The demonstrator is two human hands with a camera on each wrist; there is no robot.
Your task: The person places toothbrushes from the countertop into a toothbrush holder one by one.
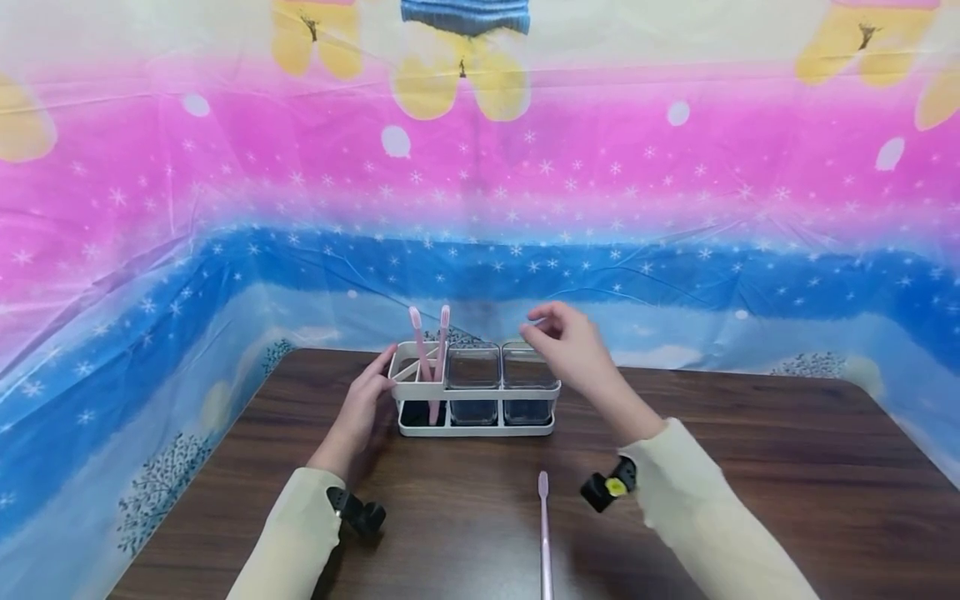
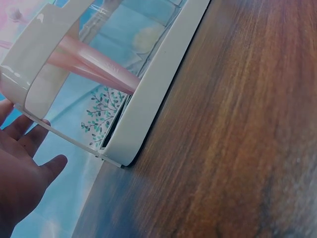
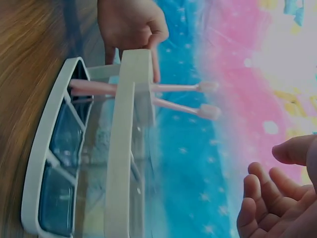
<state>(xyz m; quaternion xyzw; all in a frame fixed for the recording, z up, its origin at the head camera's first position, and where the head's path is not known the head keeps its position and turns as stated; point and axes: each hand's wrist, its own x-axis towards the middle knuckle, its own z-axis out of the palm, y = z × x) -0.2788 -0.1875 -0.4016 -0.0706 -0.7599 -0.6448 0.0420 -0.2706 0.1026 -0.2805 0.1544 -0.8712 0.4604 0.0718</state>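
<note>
A white toothbrush holder rack (image 1: 480,393) stands on the table with two pink toothbrushes (image 1: 421,342) upright in its left section. Two clear square cups (image 1: 472,367) sit side by side in its other sections. My left hand (image 1: 362,408) touches the rack's left end; in the left wrist view its fingertips lie at the upper frame and the thumb (image 2: 53,168) stands apart. My right hand (image 1: 573,346) is raised over the rack's right end, fingers loosely bent with nothing between them. Another pink toothbrush (image 1: 545,533) lies on the table in front, bristle end pointing toward the rack.
The dark wood table (image 1: 712,483) has its far edge just behind the rack. A pink and blue patterned cloth (image 1: 480,183) hangs behind and along the sides. Both wrists carry black cameras (image 1: 609,486) under cream sleeves.
</note>
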